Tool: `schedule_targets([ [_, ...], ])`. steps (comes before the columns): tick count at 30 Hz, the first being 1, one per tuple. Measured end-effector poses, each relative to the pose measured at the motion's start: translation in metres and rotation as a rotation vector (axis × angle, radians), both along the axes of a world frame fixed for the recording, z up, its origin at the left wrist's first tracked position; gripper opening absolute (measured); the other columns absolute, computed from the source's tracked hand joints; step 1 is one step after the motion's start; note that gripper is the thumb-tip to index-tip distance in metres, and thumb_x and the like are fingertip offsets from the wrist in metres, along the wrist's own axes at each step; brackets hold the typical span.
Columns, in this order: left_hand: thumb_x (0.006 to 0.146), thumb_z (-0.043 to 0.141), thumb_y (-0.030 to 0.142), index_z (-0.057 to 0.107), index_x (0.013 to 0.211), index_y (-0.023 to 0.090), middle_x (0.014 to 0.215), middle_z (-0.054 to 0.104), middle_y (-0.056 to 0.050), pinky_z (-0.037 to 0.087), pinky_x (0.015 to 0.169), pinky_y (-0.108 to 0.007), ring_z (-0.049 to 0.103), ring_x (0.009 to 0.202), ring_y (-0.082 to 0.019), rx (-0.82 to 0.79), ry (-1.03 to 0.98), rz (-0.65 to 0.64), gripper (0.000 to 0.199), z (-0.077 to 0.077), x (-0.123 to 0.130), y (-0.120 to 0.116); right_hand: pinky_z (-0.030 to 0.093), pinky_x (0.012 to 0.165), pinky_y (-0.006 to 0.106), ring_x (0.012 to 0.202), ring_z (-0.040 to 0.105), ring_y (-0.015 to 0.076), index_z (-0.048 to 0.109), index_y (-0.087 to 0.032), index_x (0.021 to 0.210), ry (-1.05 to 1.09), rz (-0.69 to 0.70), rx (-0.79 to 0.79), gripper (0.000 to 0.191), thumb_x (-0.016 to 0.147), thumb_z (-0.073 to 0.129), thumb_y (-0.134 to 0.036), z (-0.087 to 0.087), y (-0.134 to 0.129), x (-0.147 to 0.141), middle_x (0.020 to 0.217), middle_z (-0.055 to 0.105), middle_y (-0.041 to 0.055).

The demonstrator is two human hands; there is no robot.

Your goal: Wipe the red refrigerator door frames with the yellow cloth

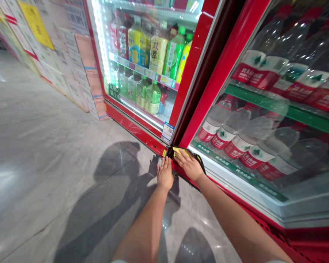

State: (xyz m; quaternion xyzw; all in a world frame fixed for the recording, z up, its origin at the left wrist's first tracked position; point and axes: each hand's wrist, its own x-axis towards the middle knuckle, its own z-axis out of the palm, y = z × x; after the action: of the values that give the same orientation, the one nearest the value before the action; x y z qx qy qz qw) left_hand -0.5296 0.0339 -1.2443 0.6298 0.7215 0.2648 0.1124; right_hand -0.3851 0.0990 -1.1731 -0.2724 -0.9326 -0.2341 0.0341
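Partly hidden yellow cloth (177, 150) under right hand (192, 167), fingers slightly spread, left hand (165, 176), fingers nearly together

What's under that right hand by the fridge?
Under the right hand is a yellow item, perhaps a cloth, only partly showing. The hand covers the rest, so anything farther beneath can't be seen.

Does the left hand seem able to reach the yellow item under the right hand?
Probably yes: the left hand is near, nothing visible blocks it, though the right hand partly covers the yellow item.
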Motion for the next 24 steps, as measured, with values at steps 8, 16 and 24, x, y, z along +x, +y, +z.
schedule_targets([
  [8,0.082,0.035,-0.003,0.036,0.156,0.010,0.164,0.033,-0.014,0.027,0.126,-0.048,0.025,0.155,-0.025,0.004,0.017,-0.022,0.074,-0.003,0.003,0.006,0.049,0.104,0.037,0.151,0.036,0.0223,0.043,-0.026,0.155,0.041,-0.098,0.077,0.062,0.095,0.041,-0.009,-0.018,-0.041,0.084,0.162,0.040,-0.0014],
  [16,0.081,0.038,-0.004,0.035,0.155,0.008,0.164,0.033,-0.018,0.029,0.126,-0.047,0.025,0.155,-0.026,0.079,0.053,-0.083,0.075,-0.006,0.013,0.014,0.049,0.104,0.035,0.149,0.039,0.0218,0.047,-0.025,0.152,0.098,-0.114,0.099,0.059,0.096,0.041,-0.009,-0.019,-0.037,0.067,0.161,0.041,-0.0028],
  [24,0.081,0.042,-0.001,0.026,0.158,0.010,0.163,0.035,-0.021,0.034,0.122,-0.049,0.029,0.153,-0.029,0.160,0.108,-0.114,0.080,-0.003,0.024,0.022,0.045,0.108,0.038,0.150,0.037,0.0215,0.028,-0.028,0.161,0.077,-0.133,0.112,0.069,0.096,0.042,-0.011,-0.023,-0.073,0.166,0.162,0.040,-0.0042],
])
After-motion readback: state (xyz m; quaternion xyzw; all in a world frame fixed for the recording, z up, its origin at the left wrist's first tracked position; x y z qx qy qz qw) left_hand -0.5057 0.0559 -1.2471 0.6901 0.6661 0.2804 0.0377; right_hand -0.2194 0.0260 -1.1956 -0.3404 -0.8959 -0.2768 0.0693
